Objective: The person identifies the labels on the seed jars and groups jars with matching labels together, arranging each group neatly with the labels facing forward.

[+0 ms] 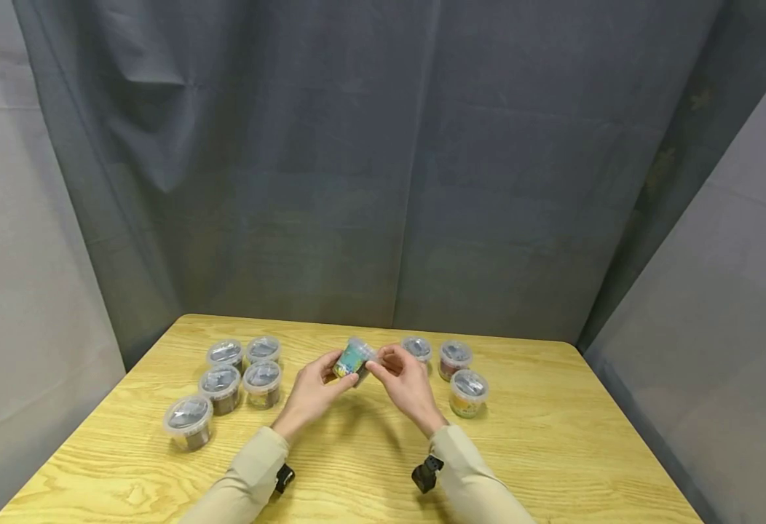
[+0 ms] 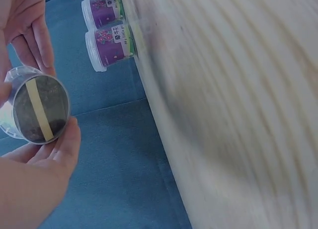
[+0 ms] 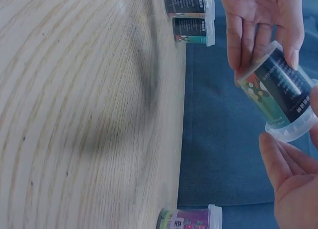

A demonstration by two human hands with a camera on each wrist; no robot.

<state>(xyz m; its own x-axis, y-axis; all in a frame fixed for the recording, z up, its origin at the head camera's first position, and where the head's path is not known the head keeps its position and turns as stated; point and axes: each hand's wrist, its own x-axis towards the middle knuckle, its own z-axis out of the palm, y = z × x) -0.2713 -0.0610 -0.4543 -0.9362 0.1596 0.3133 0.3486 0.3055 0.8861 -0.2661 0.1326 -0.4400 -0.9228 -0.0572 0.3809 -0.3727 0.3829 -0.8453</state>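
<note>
A small clear plastic tub (image 1: 353,358) with a printed teal label and a translucent lid is held tilted above the table. My left hand (image 1: 315,387) grips it by the base end, thumb on the near side. At the lid end, my right hand (image 1: 411,380) pinches the rim between thumb and fingers. The left wrist view shows the tub's round underside (image 2: 42,110), dark inside with a pale strip across it. Dark panels with white print and a colourful picture cover the tub's side (image 3: 278,85) in the right wrist view.
Several lidded tubs (image 1: 220,388) stand grouped at the table's left. Three more stand right of the hands, the nearest with a yellow label (image 1: 468,393). Purple labels show on tubs (image 2: 110,45) in the left wrist view. A dark curtain (image 1: 383,182) hangs behind the wooden table (image 1: 553,437).
</note>
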